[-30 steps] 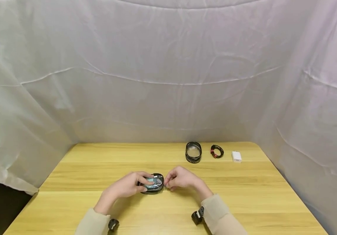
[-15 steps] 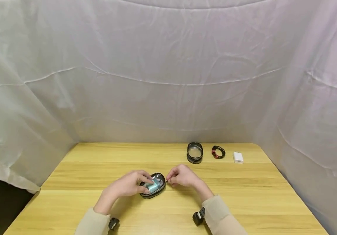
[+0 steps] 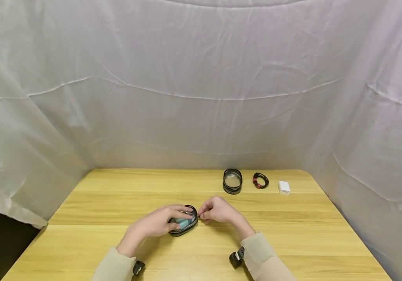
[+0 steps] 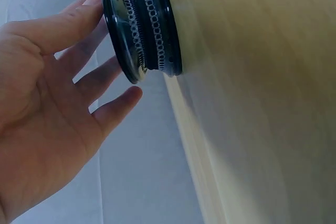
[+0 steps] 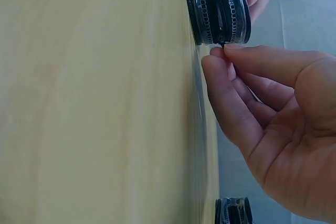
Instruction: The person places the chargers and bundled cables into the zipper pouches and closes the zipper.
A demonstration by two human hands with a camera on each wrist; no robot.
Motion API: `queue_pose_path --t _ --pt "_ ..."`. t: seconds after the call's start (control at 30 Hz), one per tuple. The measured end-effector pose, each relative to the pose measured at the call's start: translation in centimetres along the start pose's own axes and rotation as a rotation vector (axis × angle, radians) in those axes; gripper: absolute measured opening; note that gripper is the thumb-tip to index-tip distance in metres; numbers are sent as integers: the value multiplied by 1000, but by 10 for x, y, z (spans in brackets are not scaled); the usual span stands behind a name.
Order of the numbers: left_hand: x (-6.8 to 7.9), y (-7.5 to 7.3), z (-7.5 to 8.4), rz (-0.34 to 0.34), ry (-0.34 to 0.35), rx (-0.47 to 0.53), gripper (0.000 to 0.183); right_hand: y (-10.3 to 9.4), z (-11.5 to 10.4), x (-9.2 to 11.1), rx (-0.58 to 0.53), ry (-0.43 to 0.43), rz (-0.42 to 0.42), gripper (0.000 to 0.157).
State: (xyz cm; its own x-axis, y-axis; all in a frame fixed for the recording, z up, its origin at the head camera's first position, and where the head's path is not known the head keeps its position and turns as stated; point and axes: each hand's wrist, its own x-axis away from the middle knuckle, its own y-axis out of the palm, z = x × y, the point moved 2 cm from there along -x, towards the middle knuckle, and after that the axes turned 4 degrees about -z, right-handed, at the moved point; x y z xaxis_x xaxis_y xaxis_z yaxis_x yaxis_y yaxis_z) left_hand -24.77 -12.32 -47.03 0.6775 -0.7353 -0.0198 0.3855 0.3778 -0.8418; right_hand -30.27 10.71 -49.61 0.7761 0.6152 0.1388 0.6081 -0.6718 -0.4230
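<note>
A small oval zip case (image 3: 194, 221) with a see-through top and black trim lies on the wooden table. Something teal (image 3: 184, 223) shows through its top. My left hand (image 3: 156, 221) rests over the case with extended fingers and thumb on its top; the left wrist view shows the side wall of the case (image 4: 142, 24) with its zipper. At the right end, my right hand (image 3: 218, 210) pinches the small dark zipper pull (image 5: 222, 45) between thumb and index finger. The fingertips hide most of the pull.
Toward the back right of the table (image 3: 123, 187) stand a second round clear case with black trim (image 3: 232, 187), a coiled black cable with a red tie (image 3: 261, 180) and a white charger plug (image 3: 284, 187). A grey cloth (image 3: 201, 125) hangs behind and at both sides.
The case has turned so its right end points more up and away. My left hand has shifted right, its fingers reaching farther over the top. My right hand stays by the case's end.
</note>
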Motion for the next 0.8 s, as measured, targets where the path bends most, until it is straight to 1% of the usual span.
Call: queue_pose_path --t 0.07,0.27,0.43,0.63,0.8 --pt "0 0 0 1 9 -7 43 0 0 0 3 1 -3 7" --pt "1 -2 3 -12 -26 14 41 0 -1 1 17 0 -10 6" --pt "3 -1 6 1 -51 20 39 0 1 1 37 -6 -12 5" --pt "4 0 6 16 -77 -3 39 0 0 2 87 -6 -16 7" --pt "4 1 5 21 -101 -28 42 -1 -1 4 97 -3 -24 8"
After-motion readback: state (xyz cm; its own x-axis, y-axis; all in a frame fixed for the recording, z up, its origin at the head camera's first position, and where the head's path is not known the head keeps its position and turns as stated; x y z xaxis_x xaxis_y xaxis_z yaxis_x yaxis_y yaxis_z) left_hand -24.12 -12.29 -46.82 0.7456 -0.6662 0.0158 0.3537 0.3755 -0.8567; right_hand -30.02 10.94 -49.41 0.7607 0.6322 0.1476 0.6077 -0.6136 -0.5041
